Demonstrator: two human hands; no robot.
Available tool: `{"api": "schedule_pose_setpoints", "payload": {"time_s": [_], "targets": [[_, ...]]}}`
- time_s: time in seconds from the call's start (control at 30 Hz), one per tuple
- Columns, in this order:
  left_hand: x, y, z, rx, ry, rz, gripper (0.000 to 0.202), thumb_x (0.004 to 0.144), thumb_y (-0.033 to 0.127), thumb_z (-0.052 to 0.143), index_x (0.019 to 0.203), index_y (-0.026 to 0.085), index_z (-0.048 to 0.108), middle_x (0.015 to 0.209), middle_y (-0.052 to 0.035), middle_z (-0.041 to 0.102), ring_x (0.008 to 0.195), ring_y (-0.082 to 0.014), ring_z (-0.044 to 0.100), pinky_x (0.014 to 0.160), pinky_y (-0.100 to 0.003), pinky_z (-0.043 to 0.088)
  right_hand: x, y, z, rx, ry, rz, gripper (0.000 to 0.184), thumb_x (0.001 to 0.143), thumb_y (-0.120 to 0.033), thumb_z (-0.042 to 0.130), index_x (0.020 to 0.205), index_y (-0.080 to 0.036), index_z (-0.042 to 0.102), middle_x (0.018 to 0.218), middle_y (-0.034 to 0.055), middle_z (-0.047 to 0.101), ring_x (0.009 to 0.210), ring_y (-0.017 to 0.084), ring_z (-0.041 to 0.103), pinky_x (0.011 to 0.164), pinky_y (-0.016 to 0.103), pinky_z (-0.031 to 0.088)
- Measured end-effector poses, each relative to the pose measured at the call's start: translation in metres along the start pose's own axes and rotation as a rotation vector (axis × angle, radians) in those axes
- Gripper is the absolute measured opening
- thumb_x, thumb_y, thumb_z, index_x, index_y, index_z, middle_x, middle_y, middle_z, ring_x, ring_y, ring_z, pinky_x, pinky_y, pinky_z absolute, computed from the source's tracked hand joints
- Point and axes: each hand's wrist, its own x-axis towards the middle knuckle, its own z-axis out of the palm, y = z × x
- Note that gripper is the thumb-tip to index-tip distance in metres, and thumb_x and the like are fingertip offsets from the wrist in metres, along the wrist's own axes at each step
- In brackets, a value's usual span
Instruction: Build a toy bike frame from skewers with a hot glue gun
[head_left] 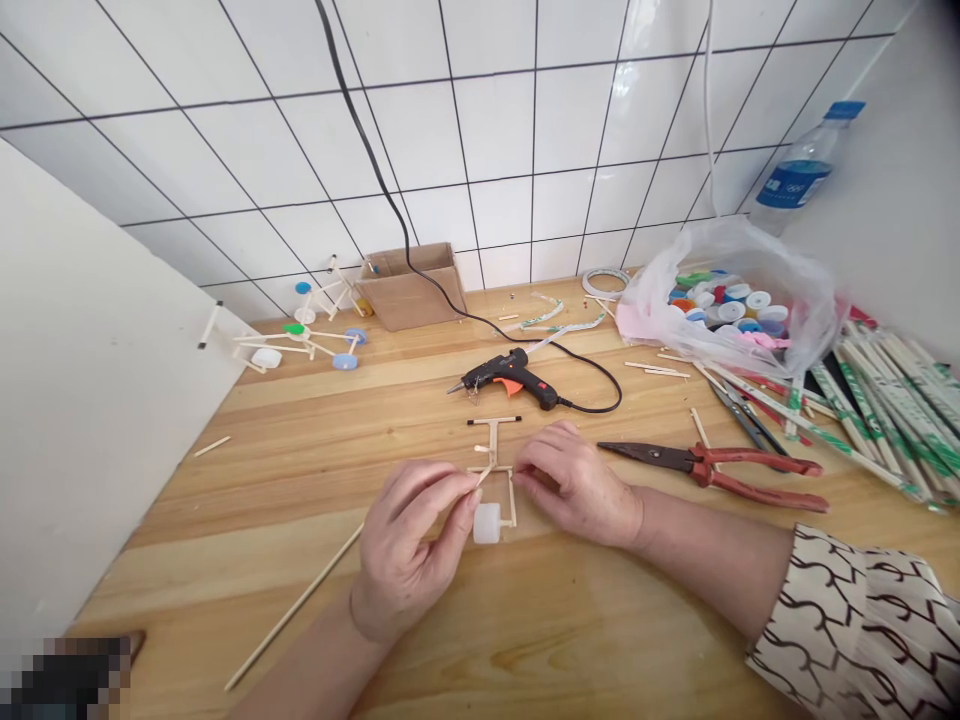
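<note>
On the bench (600, 620), midway between the left edge and the pliers (701, 466), a small stick frame (493, 438) lies between two hands. Its long axis points at the far edge, with the black-tipped crossbar at that end and a white cap (487, 523) at the near left corner. The left hand (412, 540) pinches a short stick (486, 474) between thumb and forefinger, slanting away and rightward over the frame's middle bar (whether it touches is hard to tell). From this hand the frame lies to the right. The right hand (574, 485) has its fingertips close together at the frame's right side, by the middle bar; I cannot tell whether they grip it. The left fingers are nearer the cap, the right ones nearer the right-hand side bar.
</note>
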Motion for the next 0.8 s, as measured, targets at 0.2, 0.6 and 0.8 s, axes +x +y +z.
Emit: {"api": "schedule_pose_setpoints", "payload": {"time_s": [0.2, 0.6, 0.8], "targets": [[0.0, 0.001, 0.0, 0.004, 0.015, 0.0, 0.022, 0.08, 0.005, 0.062, 0.097, 0.02, 0.064, 0.086, -0.0024, 0.064, 0.077, -0.0133, 0.062, 0.072, -0.027, 0.051, 0.006, -0.001, 0.004, 0.036, 0.086, -0.018, 0.01, 0.086, -0.012, 0.049, 0.081, -0.019, 0.055, 0.073, 0.0031, 0.062, 0.069, 0.016, 0.054, 0.07, 0.03, 0.039], [-0.003, 0.001, -0.001, 0.023, 0.005, 0.019, 0.025, 0.08, 0.005, 0.062, 0.1, 0.019, 0.064, 0.088, -0.0029, 0.065, 0.077, -0.013, 0.062, 0.071, -0.025, 0.051, 0.007, -0.007, 0.009, 0.052, 0.076, -0.021, 0.011, 0.086, -0.013, 0.049, 0.091, -0.018, 0.057, 0.082, 0.0058, 0.066, 0.076, 0.018, 0.057, 0.073, 0.032, 0.039], [-0.003, 0.003, -0.001, 0.072, 0.015, 0.022, 0.023, 0.082, 0.008, 0.06, 0.101, 0.021, 0.063, 0.087, -0.0035, 0.066, 0.075, -0.0143, 0.063, 0.07, -0.027, 0.052, 0.009, -0.012, 0.011, 0.075, 0.102, -0.035, 0.008, 0.088, -0.015, 0.049, 0.088, -0.019, 0.057, 0.078, 0.0042, 0.065, 0.073, 0.017, 0.057, 0.072, 0.032, 0.039]]}}
